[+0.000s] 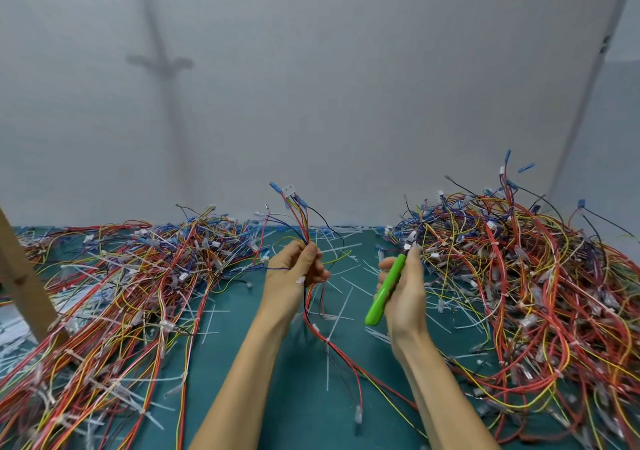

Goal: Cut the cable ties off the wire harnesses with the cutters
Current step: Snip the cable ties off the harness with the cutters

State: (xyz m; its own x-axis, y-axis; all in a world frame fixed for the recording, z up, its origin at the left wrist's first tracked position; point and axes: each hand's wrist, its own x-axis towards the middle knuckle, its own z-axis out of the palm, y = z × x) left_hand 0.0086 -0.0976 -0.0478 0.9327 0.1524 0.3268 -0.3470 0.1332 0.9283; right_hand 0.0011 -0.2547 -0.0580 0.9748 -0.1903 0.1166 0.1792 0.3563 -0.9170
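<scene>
My left hand (294, 269) grips a wire harness (298, 214) of red, yellow, blue and black wires above the middle of the green mat. Its connector ends fan upward, and its tail hangs down toward the mat's near edge. A white cable tie (300, 280) shows on the harness at the heel of that hand. My right hand (405, 287) holds the green-handled cutters (386, 292) a short way to the right, tip pointing up and apart from the harness. Whether the jaws are open is hidden.
A big heap of harnesses (519, 276) rises on the right, and another heap (121, 294) spreads over the left. Cut white ties (341, 307) litter the green mat (277, 397) between them. A wooden post (24, 283) leans at far left. A grey wall stands behind.
</scene>
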